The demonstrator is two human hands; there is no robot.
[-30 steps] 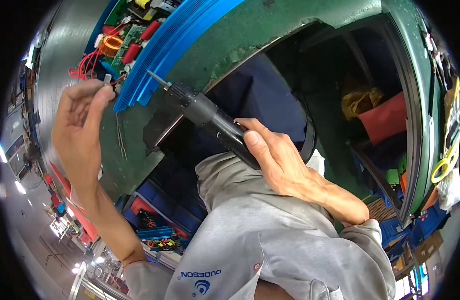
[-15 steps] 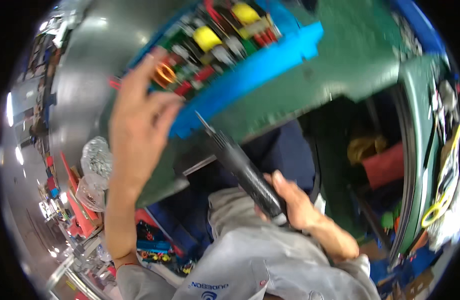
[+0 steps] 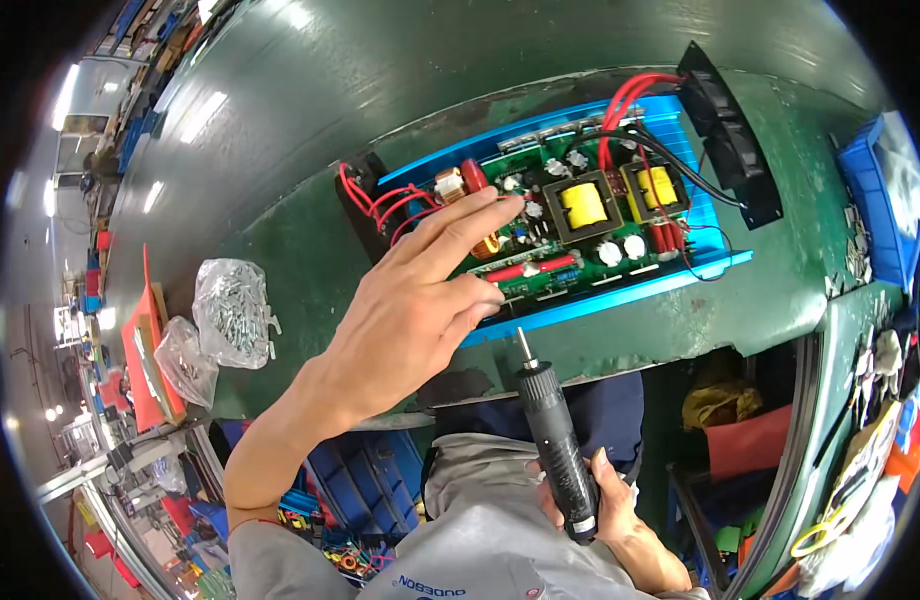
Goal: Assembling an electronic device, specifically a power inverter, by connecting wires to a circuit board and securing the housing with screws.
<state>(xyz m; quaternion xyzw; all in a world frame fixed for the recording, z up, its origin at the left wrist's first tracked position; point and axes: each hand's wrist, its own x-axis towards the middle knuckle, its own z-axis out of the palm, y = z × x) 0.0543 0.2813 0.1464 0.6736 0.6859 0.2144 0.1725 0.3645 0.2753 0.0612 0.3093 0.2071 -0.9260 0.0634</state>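
A green circuit board (image 3: 533, 238) with yellow-wound transformers (image 3: 583, 205) sits in a blue metal housing (image 3: 620, 291) on the bench. My left hand (image 3: 390, 315) lies over the left part of this board, fingers stretched out and thumb by the housing's near wall; the palm hides some components. My right hand (image 3: 615, 502) is wrapped round the lower end of a black electric screwdriver (image 3: 557, 435). Its bit points up toward the near wall, apart from it. Red and black wires run to a black end panel (image 3: 728, 140) at the housing's right end.
A clear bag of small metal parts (image 3: 230, 312) lies on the green bench (image 3: 310, 240) at the left. A blue bin (image 3: 885, 205) stands at the right edge, above yellow-handled scissors (image 3: 825, 535). Below are blue crates (image 3: 365, 480) and an open compartment with cloths (image 3: 750, 440).
The view has shifted, so the whole housing and its end panel show. My left hand has come down further over the board. The screwdriver now points more steeply upward, still in my right hand.
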